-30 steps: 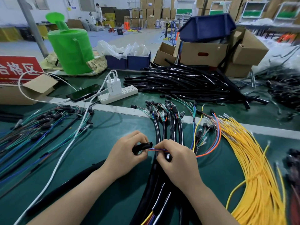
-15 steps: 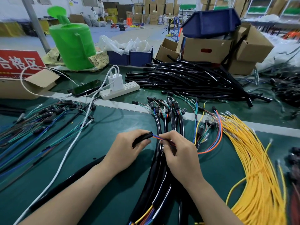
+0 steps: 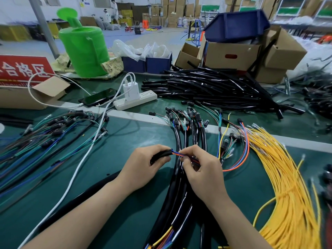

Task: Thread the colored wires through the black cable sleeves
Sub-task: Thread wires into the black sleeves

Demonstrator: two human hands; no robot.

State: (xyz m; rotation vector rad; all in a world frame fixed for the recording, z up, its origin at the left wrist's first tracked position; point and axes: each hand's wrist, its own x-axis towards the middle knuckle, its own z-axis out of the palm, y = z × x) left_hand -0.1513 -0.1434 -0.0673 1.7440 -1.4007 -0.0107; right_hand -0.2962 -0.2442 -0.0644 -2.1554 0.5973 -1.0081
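Since the earlier frame our two hands have risen a little over the bench, and the sleeve's mouth now tilts up toward the wires. Our left hand is curled round the black sleeve near its open end. Our right hand pinches the colored wires, blue and orange, just beside that mouth. The hands sit close together, not touching.

We judge this sleeve barely begun, with the wire tips at or just inside the opening. Under our right wrist lie finished sleeved bundles, so part of the job is done. A pile of empty sleeves and loose yellow wires suggest plenty is left.

How far the wires reach inside is hidden by the sleeve and our fingers. We cannot tell whether the black tube trailing from under our left forearm is the same sleeve.
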